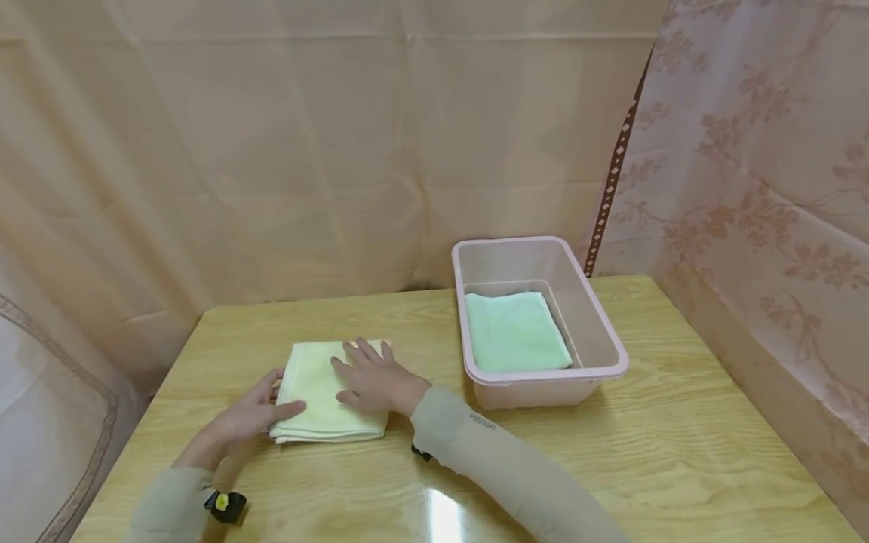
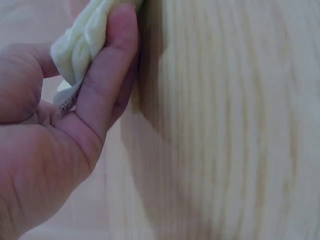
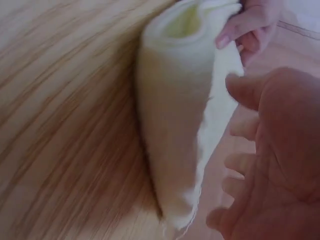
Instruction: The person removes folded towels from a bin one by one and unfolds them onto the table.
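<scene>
A folded pale yellow towel (image 1: 314, 385) lies on the left half of the wooden table. At its left edge my left hand (image 1: 250, 417) pinches the layers, thumb on top and fingers underneath. The left wrist view shows the folded towel edge (image 2: 82, 42) between thumb and fingers, with a small printed label (image 2: 68, 101) hanging there. Over the towel's upper right part, my right hand (image 1: 376, 383) lies palm down with spread fingers. From the right wrist, the towel's rolled fold (image 3: 172, 110) faces the camera beside the straight fingers; whether the palm presses is hard to tell.
Right of the towel stands a pink plastic basin (image 1: 536, 375) holding a folded mint-green towel (image 1: 516, 332). Beige curtain (image 1: 305, 151) hangs behind the wooden table (image 1: 679, 422), and a floral curtain (image 1: 774, 188) is on the right.
</scene>
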